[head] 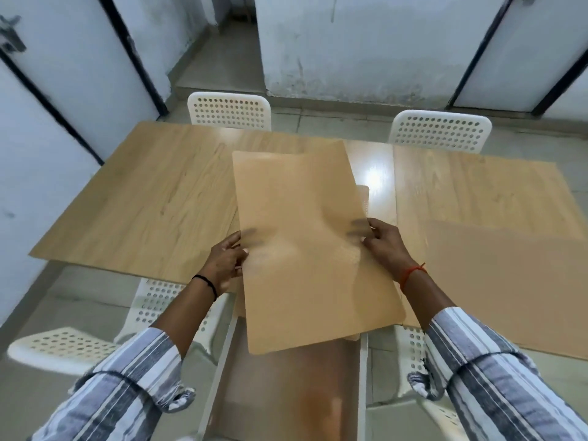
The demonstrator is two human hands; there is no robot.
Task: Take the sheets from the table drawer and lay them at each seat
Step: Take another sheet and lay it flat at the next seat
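I hold a plain tan sheet (pixel 305 218) upright-tilted over the table's middle, above the open drawer (pixel 286 396). My left hand (pixel 226 261) grips its left edge and my right hand (pixel 385 245) grips its right edge, fingertips showing through the sheet. A wood-grain sheet (pixel 136 198) lies on the left half of the table, hanging over its edge. Another wood-grain sheet (pixel 477 189) lies at the far right. A plain tan sheet (pixel 509 288) covers the near right. The drawer's contents are blurred.
The glossy table top (pixel 372 173) shows between the laid sheets. White perforated chairs stand at the far left (pixel 229 111), far right (pixel 440 130), near left (pixel 60 348) and near right (pixel 413 348). Walls and doors close in on the left and back.
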